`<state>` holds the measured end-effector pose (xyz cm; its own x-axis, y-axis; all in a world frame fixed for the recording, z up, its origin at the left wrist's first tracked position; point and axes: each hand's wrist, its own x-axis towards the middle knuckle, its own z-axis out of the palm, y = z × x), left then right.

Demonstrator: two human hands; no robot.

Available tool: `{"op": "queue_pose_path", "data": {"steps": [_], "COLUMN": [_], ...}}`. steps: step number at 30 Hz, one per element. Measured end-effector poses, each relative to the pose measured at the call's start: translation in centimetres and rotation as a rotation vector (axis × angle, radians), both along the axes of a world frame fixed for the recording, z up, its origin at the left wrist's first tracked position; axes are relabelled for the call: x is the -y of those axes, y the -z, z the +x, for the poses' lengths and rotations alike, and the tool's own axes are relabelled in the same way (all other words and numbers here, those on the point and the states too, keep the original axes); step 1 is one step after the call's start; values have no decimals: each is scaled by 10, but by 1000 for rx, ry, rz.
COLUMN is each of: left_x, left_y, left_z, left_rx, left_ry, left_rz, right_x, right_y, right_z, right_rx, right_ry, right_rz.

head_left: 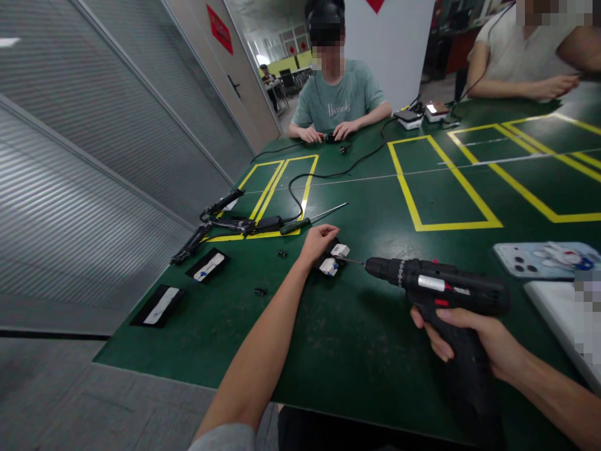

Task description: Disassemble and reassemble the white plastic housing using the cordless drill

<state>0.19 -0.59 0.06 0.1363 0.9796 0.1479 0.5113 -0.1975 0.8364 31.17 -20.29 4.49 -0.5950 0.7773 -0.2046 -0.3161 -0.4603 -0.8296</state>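
Note:
In my right hand (474, 335) is a black cordless drill (436, 285), gripped by its handle and pointing left. Its long thin bit reaches a small black part with white blocks (330, 267) on the green table. My left hand (319, 243) curls around the far left side of that part, holding it on the tabletop. The fingertips are partly hidden behind the hand. Just beyond lies a screwdriver (300, 225) with a dark green handle. Two small black pieces, one a little cylinder (281, 254), the other a similar bit (260, 292), rest left of my forearm.
Two black cards with white strips (157, 305) lie at the left edge. Folded black metal arms (220, 222) and a black cable (338, 173) stretch behind. A phone (547, 259) and a white slab (563, 319) sit at right. Two people (340, 94) sit across the table (375, 376).

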Motion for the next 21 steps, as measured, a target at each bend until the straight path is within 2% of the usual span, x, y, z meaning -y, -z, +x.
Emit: {"op": "queue_pose_path", "data": {"steps": [21], "left_x": [-1], "left_y": [3], "left_z": [-2], "left_rx": [-28], "left_ry": [-23], "left_rz": [30], "right_x": [1], "right_y": [5], "right_z": [4], "right_rx": [16], "right_ry": [9], "right_rz": [-28]}}
